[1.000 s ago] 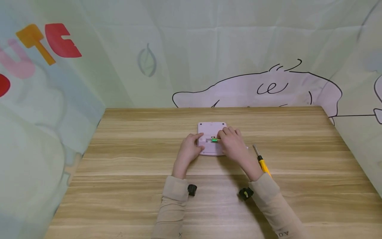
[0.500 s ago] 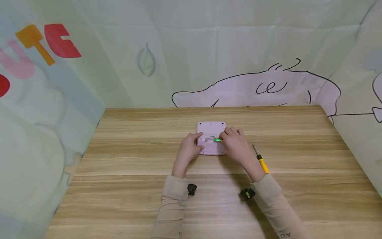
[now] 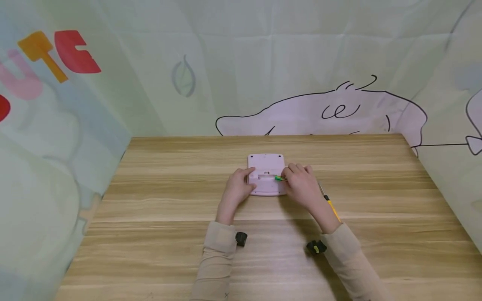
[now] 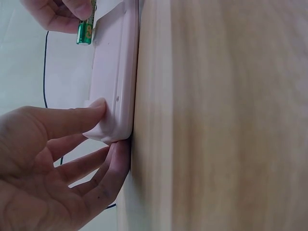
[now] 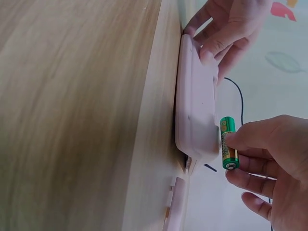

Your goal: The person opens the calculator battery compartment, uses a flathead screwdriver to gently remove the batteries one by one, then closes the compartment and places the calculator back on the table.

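A pale pink calculator (image 3: 265, 162) lies back side up on the wooden table, its battery slot (image 3: 265, 177) uncovered. My left hand (image 3: 237, 184) holds the calculator's left edge, thumb on the back face and fingers against the side, as the left wrist view shows. Between thumb and fingers of my right hand (image 3: 302, 184) is a green battery (image 5: 228, 144), pinched along its middle. In the head view the battery overlaps the slot's right end; in the right wrist view it is raised off the calculator's back.
A screwdriver (image 3: 326, 197) with a yellow handle lies right of the calculator, partly hidden by my right forearm. In the right wrist view a small pink plastic piece (image 5: 176, 204) lies on the table by the calculator. A printed cloth (image 3: 158, 67) rises behind the table.
My right hand has drawn the battery to the right, away from the middle of the slot, and its end now tilts. The left hand keeps its hold on the calculator.
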Available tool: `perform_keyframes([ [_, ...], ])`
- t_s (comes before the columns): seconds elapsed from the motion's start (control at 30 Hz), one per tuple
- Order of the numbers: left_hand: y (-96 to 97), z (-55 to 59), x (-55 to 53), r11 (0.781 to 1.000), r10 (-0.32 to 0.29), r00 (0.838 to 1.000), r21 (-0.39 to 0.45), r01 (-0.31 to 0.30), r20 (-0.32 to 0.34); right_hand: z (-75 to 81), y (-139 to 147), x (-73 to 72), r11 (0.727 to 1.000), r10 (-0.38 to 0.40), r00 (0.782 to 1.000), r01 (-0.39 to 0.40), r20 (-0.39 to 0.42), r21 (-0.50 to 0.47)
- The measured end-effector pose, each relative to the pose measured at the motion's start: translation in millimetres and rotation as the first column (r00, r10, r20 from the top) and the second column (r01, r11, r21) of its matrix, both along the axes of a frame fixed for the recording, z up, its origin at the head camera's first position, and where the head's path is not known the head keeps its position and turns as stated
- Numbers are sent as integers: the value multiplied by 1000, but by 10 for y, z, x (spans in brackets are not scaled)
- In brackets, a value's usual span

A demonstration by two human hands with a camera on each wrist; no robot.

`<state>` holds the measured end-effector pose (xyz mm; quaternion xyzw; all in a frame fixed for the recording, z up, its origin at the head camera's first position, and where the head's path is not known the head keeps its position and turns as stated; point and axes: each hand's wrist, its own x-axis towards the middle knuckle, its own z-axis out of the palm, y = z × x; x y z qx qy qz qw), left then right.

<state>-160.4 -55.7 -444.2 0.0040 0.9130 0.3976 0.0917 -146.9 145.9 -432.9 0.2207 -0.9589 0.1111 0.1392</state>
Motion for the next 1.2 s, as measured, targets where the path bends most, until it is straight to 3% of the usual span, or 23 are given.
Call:
perform_keyframes([
  [0.4,5,7,5,1000,-5,1000,-21,4,-19,29,98,51,996,-61,997,64,52,-56],
  [0.67,3,9,11,1000,6,1000,4,-6,-7,42,168,113,994,-77,993,84,91,-76],
  [1.2,9,16,9,1000,7,1000,-25,-8,-3,13,283,197,986,-111,981,129,159,-107],
])
